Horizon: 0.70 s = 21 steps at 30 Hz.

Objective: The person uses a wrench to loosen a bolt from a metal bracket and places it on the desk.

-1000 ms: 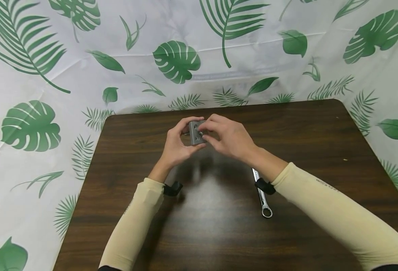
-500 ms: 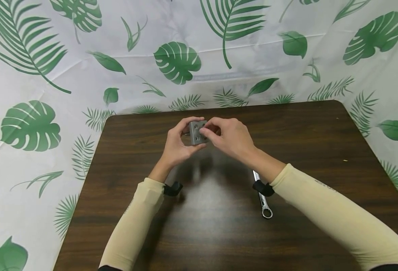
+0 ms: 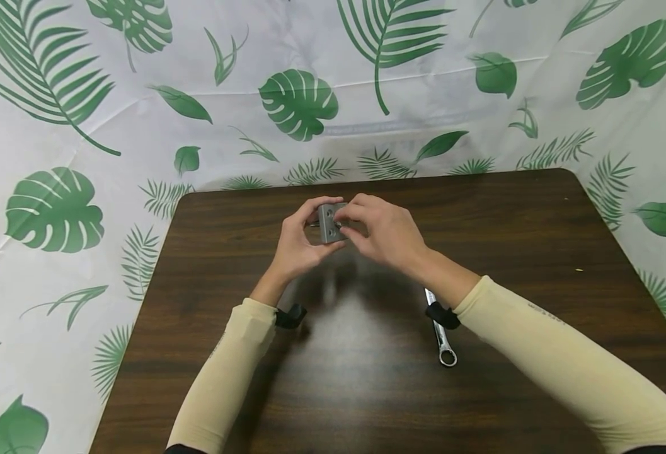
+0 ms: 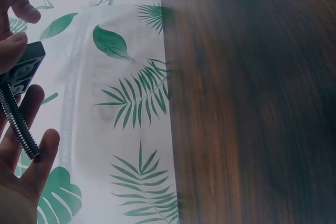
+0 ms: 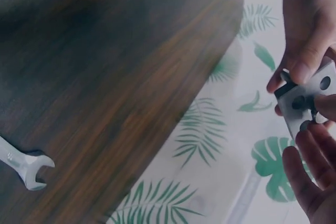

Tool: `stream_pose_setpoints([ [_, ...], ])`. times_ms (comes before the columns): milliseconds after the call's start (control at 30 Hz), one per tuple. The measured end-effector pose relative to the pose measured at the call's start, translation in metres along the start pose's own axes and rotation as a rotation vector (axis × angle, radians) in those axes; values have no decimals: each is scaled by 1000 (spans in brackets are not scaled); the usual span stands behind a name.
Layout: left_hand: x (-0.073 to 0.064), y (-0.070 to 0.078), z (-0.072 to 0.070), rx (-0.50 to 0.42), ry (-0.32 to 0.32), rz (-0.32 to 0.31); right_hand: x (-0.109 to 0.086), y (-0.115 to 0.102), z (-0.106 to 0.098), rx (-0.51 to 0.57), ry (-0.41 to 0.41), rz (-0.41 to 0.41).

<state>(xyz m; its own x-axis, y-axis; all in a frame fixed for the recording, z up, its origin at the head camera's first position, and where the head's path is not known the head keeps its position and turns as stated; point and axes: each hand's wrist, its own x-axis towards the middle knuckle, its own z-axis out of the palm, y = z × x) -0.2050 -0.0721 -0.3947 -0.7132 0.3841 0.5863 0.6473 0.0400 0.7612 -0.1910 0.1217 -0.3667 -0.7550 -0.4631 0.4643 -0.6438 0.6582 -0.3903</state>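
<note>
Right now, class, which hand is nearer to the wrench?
The right hand: in the head view it is above and left of the wrench; the left hand is farther left, gripping the metal block.

A small tabletop work spot, ringed by cloth; whether it stands in a home, lab or workshop cannot be told. In the head view, 1 creased white sheet (image 3: 333, 57) printed with green leaves runs from 9 o'clock through 12 to 3, around 1 dark wood-grain table (image 3: 355, 378). Hardware lends a workshop note: 1 wrench (image 3: 442, 337) at 4 o'clock, 1 holed grey block (image 3: 327, 224) at the dial's centre.
</note>
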Motion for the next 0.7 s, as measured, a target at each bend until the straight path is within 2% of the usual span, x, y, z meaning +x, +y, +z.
stream_pose_setpoints([
  [100, -1, -1, 0, 3, -3, -2, -1, 2, 2, -19, 18, -66],
  [200, -2, -3, 0, -3, -2, 9, -2, 4, 3, -6, 23, -66],
  [267, -4, -11, 0, 4, 2, 9, -2, 3, 4, 13, 36, -34],
  [367, -3, -12, 1, 2, 5, 16, -2, 1, 4, 34, 56, 61],
  [433, -3, -11, 1, 9, 6, 8, -2, -1, 3, 48, 59, 132],
  [533, -1, 0, 0, 12, 0, 1, -1, -1, 2, 70, 38, 219],
  [700, -1, 2, 1, 17, 2, 4, 2, -2, 1, 108, -2, 234],
])
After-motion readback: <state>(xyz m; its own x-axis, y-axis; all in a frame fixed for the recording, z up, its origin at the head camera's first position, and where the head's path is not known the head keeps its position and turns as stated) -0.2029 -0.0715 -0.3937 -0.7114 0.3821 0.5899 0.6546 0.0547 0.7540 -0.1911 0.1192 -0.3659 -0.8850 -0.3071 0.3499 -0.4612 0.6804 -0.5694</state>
